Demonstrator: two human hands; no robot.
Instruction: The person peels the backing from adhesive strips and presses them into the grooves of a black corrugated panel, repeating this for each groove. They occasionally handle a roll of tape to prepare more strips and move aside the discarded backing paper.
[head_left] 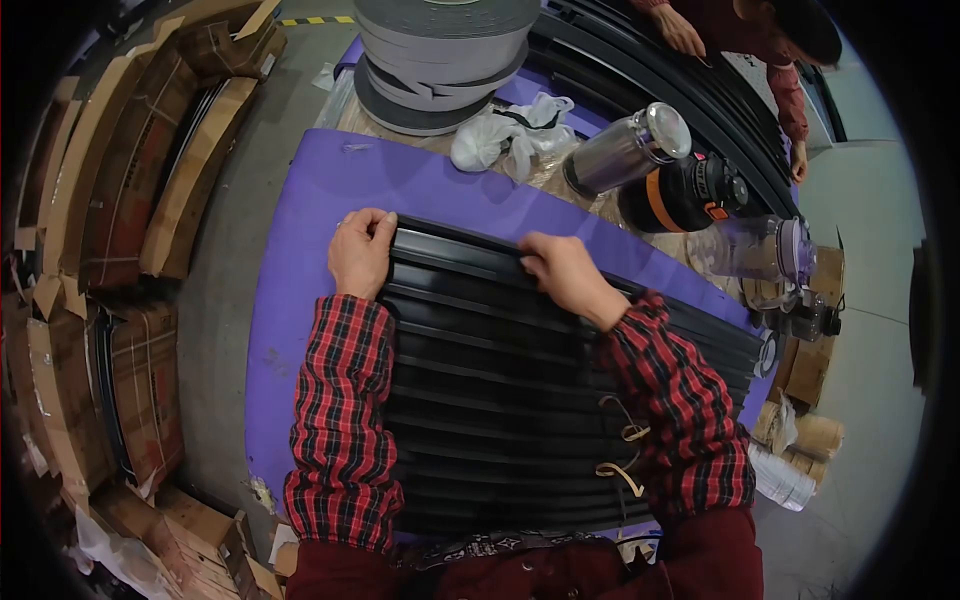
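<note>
At the centre of the head view, a stack of black strips lies flat on a purple mat that covers the worktop, the ribbed lengths running side by side from left to right. Left hand: the grip is closed over the left end of the farthest strip, fingers curled around its far edge. Right hand: the grip is narrow, fingertips pressed down onto the same strip further along, so that it is held at two places. Both forearms, in red plaid sleeves, rest across the stack. Two tan rubber bands lie on the strips beside the right sleeve. Beyond the mat stand grey tape rolls, a crumpled white plastic bag, a clear-lidded flask, a black and orange jug and a clear bottle. Cardboard boxes lean along the left, on the floor. At upper right another person's hand rests on a second bundle of black strips.
</note>
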